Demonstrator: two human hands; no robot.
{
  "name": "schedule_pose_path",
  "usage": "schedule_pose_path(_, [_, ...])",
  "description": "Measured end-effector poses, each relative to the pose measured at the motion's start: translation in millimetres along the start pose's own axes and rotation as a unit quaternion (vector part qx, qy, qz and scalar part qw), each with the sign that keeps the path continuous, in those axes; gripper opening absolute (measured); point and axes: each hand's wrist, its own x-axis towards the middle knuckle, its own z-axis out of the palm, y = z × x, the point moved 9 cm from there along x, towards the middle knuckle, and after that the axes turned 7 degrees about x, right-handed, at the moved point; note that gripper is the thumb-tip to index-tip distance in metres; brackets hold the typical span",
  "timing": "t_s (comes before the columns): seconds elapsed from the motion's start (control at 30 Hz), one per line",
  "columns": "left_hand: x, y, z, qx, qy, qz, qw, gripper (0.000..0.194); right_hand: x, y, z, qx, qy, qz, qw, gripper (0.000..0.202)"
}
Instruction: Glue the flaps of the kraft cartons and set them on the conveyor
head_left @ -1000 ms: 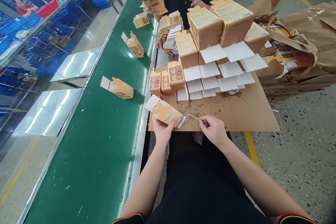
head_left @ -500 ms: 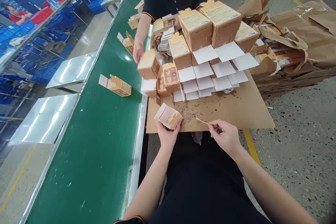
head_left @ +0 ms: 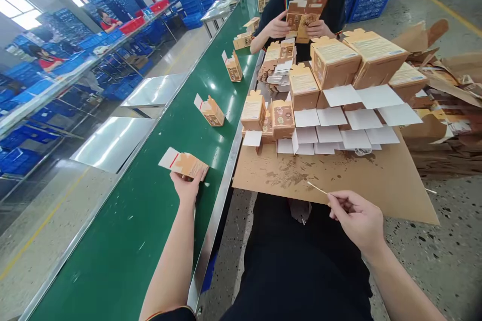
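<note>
My left hand is closed round a small brown carton over the green belt; its white flap with a red line points left. In a pinch, my right hand holds a thin cotton swab above the front of the brown cardboard sheet, its tip to the left. Dark wet-looking marks spot the sheet. Behind them stand stacked brown cartons with white flaps sticking out toward me.
More open cartons stand in a row along the belt. Across the stack, a person's hands hold a flattened carton. Brown paper bundles lie at the right, and metal plates are beyond the belt's left edge.
My left hand has moved left with its carton, from the cardboard sheet to over the belt. The other person has set a carton down and now holds a flattened one. The view has shifted.
</note>
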Motion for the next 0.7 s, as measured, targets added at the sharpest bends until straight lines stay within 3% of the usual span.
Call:
schedule_pose_path(0.07, [3,-11,-6.4,0.011,-0.011,-0.01,1.0,0.105,1,-6,8,0.015,-0.008,0.007,1.0,0.049])
schedule_pose_path(0.13, [-10,-8,-26.3,0.032,0.036,0.039,0.998,0.106,1,-10,12,0.023,-0.004,0.017,1.0,0.046])
schedule_pose_path(0.23, [-51,22,-60.7,0.029,0.167,0.176,0.97,0.085,0,-12,17,0.024,-0.024,0.034,0.999,0.042])
schedule_pose_path(0.3, [-74,53,-53.6,-0.028,0.173,0.25,0.952,0.062,3,-15,29,0.025,-0.076,0.03,0.996,0.042])
schedule_pose_path(0.37, [-76,85,-8.8,-0.084,0.077,0.264,0.958,0.046,8,-20,45,0.025,-0.136,0.018,0.99,0.042])
schedule_pose_path(0.43, [-62,114,63.7,-0.109,-0.062,0.226,0.966,0.036,14,-26,60,0.03,-0.178,0.014,0.983,0.04])
schedule_pose_path(0.5, [-42,136,141.3,-0.092,-0.178,0.194,0.96,0.039,18,-30,72,0.041,-0.205,0.018,0.978,0.037])
schedule_pose_path(0.6, [-6,139,227.2,-0.035,-0.234,0.124,0.964,0.052,15,-30,80,0.047,-0.214,0.024,0.975,0.034])
schedule_pose_path(0.7, [13,123,270.4,0.033,-0.248,0.07,0.966,0.053,5,-22,78,0.053,-0.187,0.035,0.98,0.034])
